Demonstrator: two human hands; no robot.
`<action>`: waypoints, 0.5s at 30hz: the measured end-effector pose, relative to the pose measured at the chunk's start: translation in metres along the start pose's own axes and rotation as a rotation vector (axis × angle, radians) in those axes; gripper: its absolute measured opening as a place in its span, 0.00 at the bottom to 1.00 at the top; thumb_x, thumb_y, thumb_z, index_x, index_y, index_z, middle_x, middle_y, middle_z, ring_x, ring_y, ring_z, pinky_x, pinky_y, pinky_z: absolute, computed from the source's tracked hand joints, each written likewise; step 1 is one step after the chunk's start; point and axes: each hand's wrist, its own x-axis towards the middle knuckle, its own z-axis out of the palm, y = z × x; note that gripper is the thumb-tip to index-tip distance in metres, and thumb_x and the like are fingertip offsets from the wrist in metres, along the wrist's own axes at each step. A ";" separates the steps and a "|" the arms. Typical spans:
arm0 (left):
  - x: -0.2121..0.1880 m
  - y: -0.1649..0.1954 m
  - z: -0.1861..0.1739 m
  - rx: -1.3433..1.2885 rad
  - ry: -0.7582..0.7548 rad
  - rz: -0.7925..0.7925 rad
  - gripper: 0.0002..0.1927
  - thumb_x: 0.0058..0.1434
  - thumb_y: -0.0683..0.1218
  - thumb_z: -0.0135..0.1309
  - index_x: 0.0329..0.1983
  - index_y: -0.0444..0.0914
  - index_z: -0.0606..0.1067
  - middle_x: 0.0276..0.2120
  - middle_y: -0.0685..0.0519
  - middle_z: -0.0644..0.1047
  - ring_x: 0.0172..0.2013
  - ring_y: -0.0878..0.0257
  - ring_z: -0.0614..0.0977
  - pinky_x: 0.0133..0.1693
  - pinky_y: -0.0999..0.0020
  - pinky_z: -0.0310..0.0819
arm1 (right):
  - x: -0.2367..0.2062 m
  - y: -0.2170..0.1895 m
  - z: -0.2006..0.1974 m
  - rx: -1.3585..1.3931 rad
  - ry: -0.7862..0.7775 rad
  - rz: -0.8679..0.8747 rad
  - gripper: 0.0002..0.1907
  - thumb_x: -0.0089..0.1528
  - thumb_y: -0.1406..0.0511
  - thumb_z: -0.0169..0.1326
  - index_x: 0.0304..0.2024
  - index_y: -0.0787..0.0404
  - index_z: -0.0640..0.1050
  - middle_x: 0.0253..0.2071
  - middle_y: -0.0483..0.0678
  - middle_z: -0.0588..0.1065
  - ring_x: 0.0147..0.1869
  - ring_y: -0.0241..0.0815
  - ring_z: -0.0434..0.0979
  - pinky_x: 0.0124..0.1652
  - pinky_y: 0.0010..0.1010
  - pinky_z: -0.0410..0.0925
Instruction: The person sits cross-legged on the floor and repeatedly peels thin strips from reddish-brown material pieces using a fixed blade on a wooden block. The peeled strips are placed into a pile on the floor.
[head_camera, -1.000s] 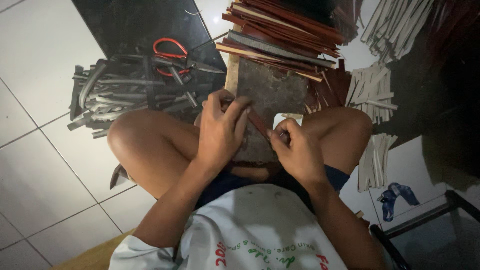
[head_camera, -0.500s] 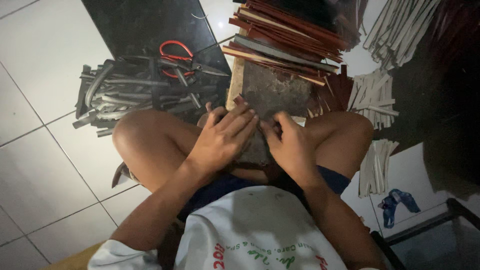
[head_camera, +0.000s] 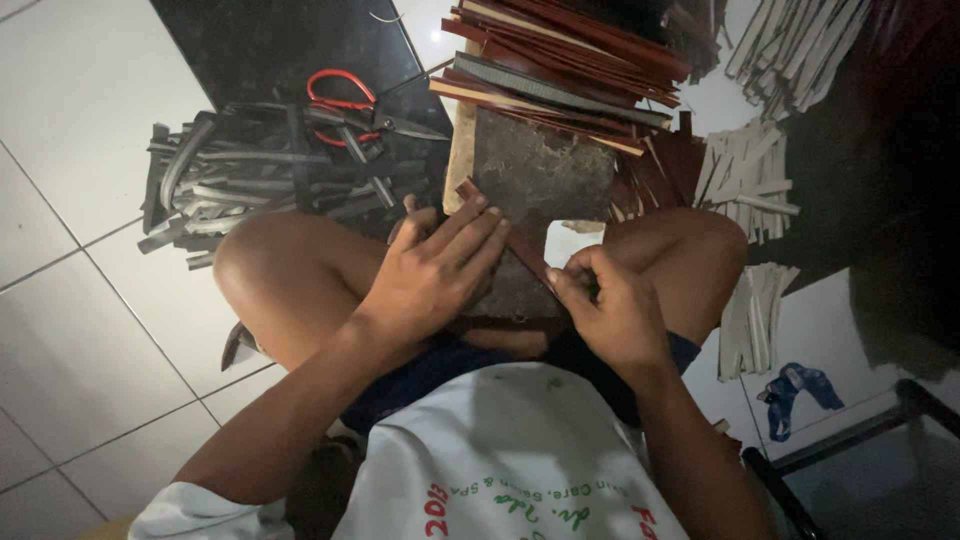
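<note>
- Reddish-brown strip (head_camera: 500, 225) under our fingers: a thin, narrow piece lying slantwise across the dark worn board (head_camera: 545, 170) that rests between our crossed knees.
- Our left hand (head_camera: 435, 275) lies flat on the board, fingers stretched out and close together, pressing the upper end of the strip down.
- Our right hand (head_camera: 610, 305) is curled, thumb and fingers pinched together at the lower end of that strip, near the board's lower right corner. What exactly sits inside the pinch we cannot tell; the fingers hide it.
- So the step in hand, as we read it, is working one strip on the board: one hand pins, the other grips the free end.
- The next move, we judge, calls for the left hand to keep firm pressure so the strip does not slide, while the right hand works along the strip in line with it and not sideways off the board.
- Beyond the board, a stack of long red-brown strips (head_camera: 570, 50) lies across its far edge, touching it.
- Off to the left on the floor, a heap of dark grey strips (head_camera: 250, 185), with red-handled scissors (head_camera: 350, 100) resting on its far side.
- To the right, pale strips (head_camera: 745, 180) lie in loose bundles on the floor, and more of them near our right knee.
- White floor tiles (head_camera: 70, 150) show at left; the light is dim, so finer detail on the board is lost to us.
</note>
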 end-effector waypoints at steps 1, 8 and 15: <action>0.000 0.001 -0.001 0.000 -0.006 -0.002 0.23 0.63 0.45 0.52 0.62 0.39 0.75 0.61 0.49 0.75 0.65 0.58 0.74 0.55 0.58 0.68 | 0.000 0.000 0.001 0.008 0.007 -0.017 0.14 0.64 0.58 0.60 0.37 0.63 0.77 0.29 0.49 0.80 0.31 0.37 0.81 0.31 0.30 0.72; 0.002 0.001 -0.009 -0.034 -0.144 0.028 0.29 0.55 0.44 0.51 0.64 0.46 0.71 0.63 0.45 0.74 0.67 0.53 0.72 0.58 0.55 0.67 | -0.003 -0.002 0.002 0.025 0.004 0.023 0.13 0.64 0.58 0.60 0.37 0.63 0.78 0.28 0.49 0.80 0.30 0.39 0.80 0.30 0.31 0.71; -0.001 0.006 0.002 -0.074 -0.044 0.007 0.22 0.63 0.46 0.52 0.62 0.42 0.74 0.63 0.45 0.73 0.67 0.52 0.73 0.61 0.53 0.66 | 0.001 0.000 -0.001 -0.013 -0.043 0.030 0.12 0.63 0.59 0.60 0.37 0.63 0.77 0.30 0.49 0.80 0.30 0.41 0.81 0.30 0.33 0.71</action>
